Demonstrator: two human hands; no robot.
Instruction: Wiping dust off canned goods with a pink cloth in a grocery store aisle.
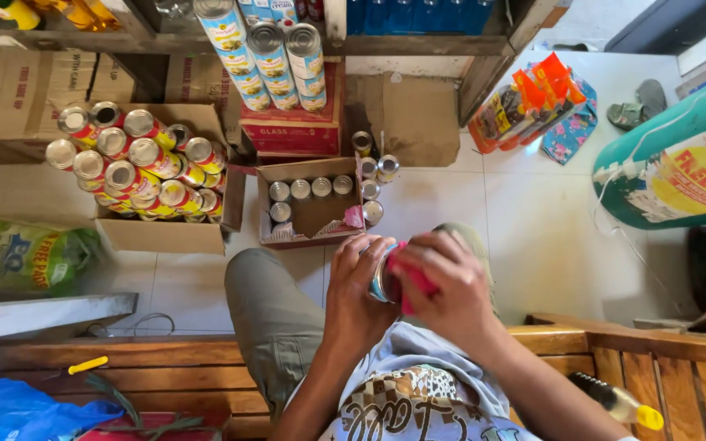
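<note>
My left hand (355,287) grips a small tin can (382,278) by its side, above my lap. My right hand (444,282) presses a pink cloth (415,279) against the can's top and side. Both hands hide most of the can. Below them, on the tiled floor, stands an open cardboard box (314,214) with several small tins along its back edge. More small tins (373,181) stand on the floor just to the right of that box.
A larger box (165,233) at the left is piled with red-labelled cans (136,167). Blue-labelled cans (270,57) stack on a red carton (292,135). A green sack (680,159) lies at right, snack packets (529,102) behind. I sit on a wooden bench (173,367).
</note>
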